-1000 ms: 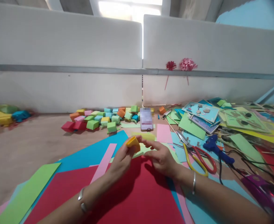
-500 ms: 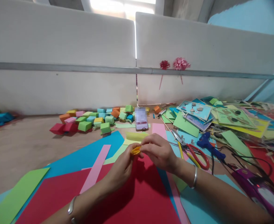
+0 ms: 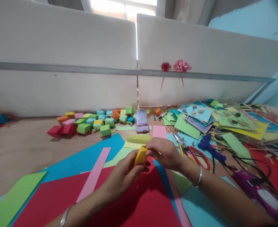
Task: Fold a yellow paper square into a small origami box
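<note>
Yellow folded paper (image 3: 141,156) is gripped by the curled left hand (image 3: 124,172), edge pinched by right hand (image 3: 165,153), above flat red sheet (image 3: 161,203).

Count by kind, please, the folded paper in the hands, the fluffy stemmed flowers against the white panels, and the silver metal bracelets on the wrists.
Yellow folded paper piece: 1
Red fluffy flower: 1
Pink fluffy flower: 1
Silver metal bracelets: 2
Total: 5
</note>
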A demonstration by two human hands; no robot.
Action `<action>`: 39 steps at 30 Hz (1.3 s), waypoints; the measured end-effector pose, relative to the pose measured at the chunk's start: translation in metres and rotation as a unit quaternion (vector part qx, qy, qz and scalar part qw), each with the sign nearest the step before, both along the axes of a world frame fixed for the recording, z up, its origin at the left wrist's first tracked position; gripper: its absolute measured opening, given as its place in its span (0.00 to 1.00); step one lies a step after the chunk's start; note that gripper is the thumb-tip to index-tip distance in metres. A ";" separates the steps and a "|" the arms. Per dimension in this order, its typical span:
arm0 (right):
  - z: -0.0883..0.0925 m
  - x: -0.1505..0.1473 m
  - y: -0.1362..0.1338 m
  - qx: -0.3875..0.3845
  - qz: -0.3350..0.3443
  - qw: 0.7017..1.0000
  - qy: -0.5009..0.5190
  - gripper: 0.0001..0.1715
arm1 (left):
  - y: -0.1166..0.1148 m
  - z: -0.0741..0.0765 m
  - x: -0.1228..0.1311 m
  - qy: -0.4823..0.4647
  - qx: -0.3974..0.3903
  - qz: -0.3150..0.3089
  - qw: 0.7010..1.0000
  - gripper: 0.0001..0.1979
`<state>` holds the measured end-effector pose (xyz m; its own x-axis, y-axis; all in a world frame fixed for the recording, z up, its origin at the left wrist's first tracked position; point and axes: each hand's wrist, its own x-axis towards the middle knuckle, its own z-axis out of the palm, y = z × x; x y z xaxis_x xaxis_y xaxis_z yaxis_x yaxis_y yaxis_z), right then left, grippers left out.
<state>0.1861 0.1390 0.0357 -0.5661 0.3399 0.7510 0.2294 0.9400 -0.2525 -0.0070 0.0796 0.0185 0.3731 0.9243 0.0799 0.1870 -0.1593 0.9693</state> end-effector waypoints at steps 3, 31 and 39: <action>0.005 0.003 -0.003 -0.002 -0.025 1.000 0.015 0.17 | 0.001 -0.002 0.000 -0.040 -0.026 0.000 0.999 0.15; 0.001 0.005 0.009 -0.350 0.064 0.904 0.238 0.13 | 0.007 -0.006 -0.008 0.060 0.146 0.065 0.985 0.15; 0.011 0.004 0.004 -0.299 0.013 0.938 0.177 0.11 | 0.005 -0.009 -0.009 0.113 0.190 0.094 0.971 0.12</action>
